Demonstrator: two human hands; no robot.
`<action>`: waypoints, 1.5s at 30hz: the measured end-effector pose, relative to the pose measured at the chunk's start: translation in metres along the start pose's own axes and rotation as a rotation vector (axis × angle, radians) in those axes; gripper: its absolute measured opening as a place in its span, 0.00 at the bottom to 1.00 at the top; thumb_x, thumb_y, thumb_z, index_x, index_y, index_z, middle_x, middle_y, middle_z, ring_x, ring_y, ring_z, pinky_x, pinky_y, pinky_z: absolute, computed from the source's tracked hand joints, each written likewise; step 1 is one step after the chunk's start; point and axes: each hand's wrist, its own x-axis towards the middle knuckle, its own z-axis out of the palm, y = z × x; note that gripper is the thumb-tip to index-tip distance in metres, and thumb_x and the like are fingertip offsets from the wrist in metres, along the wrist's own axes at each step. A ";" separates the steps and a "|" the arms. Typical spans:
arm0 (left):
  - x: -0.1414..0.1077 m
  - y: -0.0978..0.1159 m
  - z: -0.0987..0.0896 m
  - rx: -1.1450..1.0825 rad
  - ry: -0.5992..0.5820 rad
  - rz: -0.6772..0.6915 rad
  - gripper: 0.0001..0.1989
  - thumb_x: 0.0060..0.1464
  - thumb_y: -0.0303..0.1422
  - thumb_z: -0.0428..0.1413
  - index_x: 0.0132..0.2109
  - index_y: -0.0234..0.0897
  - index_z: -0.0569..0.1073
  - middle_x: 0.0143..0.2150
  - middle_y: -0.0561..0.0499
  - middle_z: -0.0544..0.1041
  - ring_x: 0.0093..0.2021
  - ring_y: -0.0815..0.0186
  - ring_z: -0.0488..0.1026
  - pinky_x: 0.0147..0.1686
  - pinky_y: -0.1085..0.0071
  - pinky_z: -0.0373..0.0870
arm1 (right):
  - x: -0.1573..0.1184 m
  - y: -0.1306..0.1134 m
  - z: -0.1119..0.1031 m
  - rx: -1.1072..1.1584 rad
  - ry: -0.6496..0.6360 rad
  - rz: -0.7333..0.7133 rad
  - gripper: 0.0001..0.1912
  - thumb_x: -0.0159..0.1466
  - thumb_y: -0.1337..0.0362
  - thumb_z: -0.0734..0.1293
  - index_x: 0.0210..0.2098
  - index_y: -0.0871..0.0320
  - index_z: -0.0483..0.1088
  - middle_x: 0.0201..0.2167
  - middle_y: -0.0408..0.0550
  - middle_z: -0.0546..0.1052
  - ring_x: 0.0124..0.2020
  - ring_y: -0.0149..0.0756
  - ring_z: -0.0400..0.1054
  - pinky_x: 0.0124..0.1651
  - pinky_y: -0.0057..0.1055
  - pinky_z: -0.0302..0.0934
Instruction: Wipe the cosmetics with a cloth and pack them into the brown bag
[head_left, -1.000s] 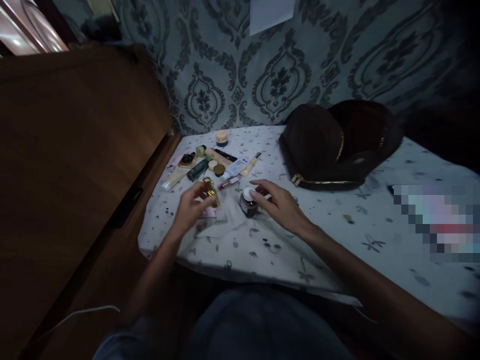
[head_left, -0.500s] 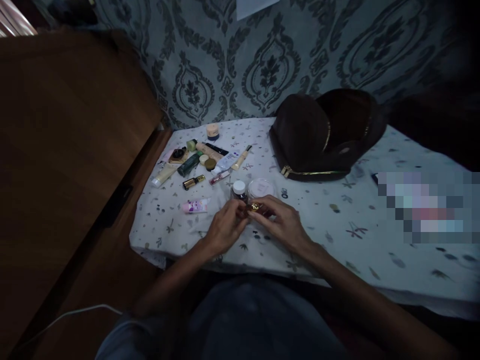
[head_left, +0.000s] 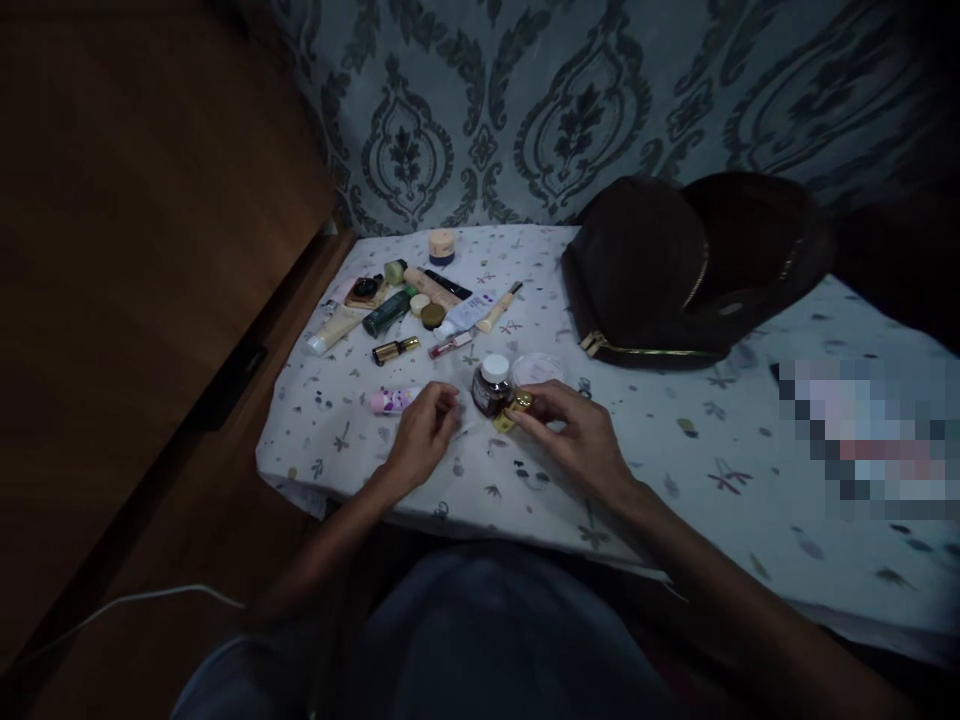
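Note:
My right hand [head_left: 574,435] pinches a small gold-capped bottle [head_left: 517,408] just in front of a dark jar with a white lid [head_left: 493,384]. Behind the fingers lies a round clear container [head_left: 538,370]. To the left, my left hand [head_left: 425,430] is raised over the cloth with its fingers curled; whether anything small is between them cannot be made out. Partly behind that hand is a pink and purple tube [head_left: 394,401]. Farther back are a gold and black tube [head_left: 395,349] and a small red and clear tube [head_left: 450,345].
Several tubes and jars, among them a green bottle [head_left: 388,313], cover the back left of the patterned cloth [head_left: 480,480]. A dark open bag [head_left: 645,270] stands at the back right. A wooden panel [head_left: 150,250] borders the left side. The far right is pixelated.
My left hand has come away from the gold-capped bottle and moved left. My right hand still holds the bottle, now more visible. The view has shifted slightly.

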 end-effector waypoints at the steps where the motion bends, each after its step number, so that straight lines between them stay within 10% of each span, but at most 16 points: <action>1: 0.000 0.000 0.000 0.008 -0.005 -0.001 0.06 0.57 0.26 0.52 0.43 0.39 0.66 0.37 0.51 0.71 0.38 0.66 0.71 0.40 0.70 0.68 | 0.000 0.001 0.001 0.010 -0.003 0.011 0.13 0.62 0.57 0.67 0.42 0.58 0.72 0.33 0.48 0.75 0.30 0.36 0.70 0.33 0.32 0.66; 10: 0.001 0.011 -0.010 0.345 -0.023 0.166 0.08 0.62 0.29 0.46 0.45 0.39 0.69 0.41 0.47 0.73 0.45 0.60 0.70 0.45 0.64 0.67 | 0.002 -0.005 0.001 0.046 -0.010 -0.004 0.08 0.61 0.59 0.68 0.37 0.57 0.72 0.29 0.45 0.74 0.28 0.34 0.68 0.34 0.30 0.64; 18: 0.013 -0.028 -0.008 0.742 -0.096 0.327 0.23 0.55 0.38 0.57 0.57 0.38 0.69 0.58 0.40 0.72 0.60 0.48 0.65 0.55 0.50 0.66 | -0.003 0.002 0.002 0.078 -0.037 0.023 0.06 0.58 0.67 0.70 0.36 0.57 0.72 0.33 0.45 0.73 0.33 0.34 0.68 0.36 0.28 0.62; 27: 0.029 -0.018 -0.002 0.676 -0.209 0.284 0.10 0.57 0.28 0.46 0.32 0.38 0.71 0.34 0.45 0.76 0.39 0.55 0.73 0.41 0.56 0.70 | -0.008 0.007 0.005 0.082 -0.025 0.030 0.12 0.54 0.73 0.70 0.37 0.57 0.72 0.33 0.43 0.72 0.32 0.32 0.67 0.35 0.27 0.61; 40: 0.045 0.028 -0.032 0.078 0.188 0.063 0.09 0.60 0.39 0.49 0.35 0.39 0.63 0.29 0.56 0.64 0.29 0.69 0.63 0.30 0.73 0.61 | -0.003 0.009 0.005 0.104 -0.056 -0.003 0.08 0.59 0.66 0.68 0.39 0.58 0.71 0.32 0.44 0.72 0.29 0.32 0.66 0.32 0.28 0.61; 45: 0.050 0.046 -0.019 -0.043 0.213 0.179 0.08 0.62 0.39 0.49 0.37 0.39 0.63 0.31 0.55 0.64 0.31 0.69 0.63 0.32 0.75 0.60 | -0.004 0.005 0.003 0.091 -0.057 0.009 0.09 0.61 0.60 0.66 0.39 0.58 0.71 0.34 0.46 0.73 0.28 0.32 0.66 0.32 0.29 0.61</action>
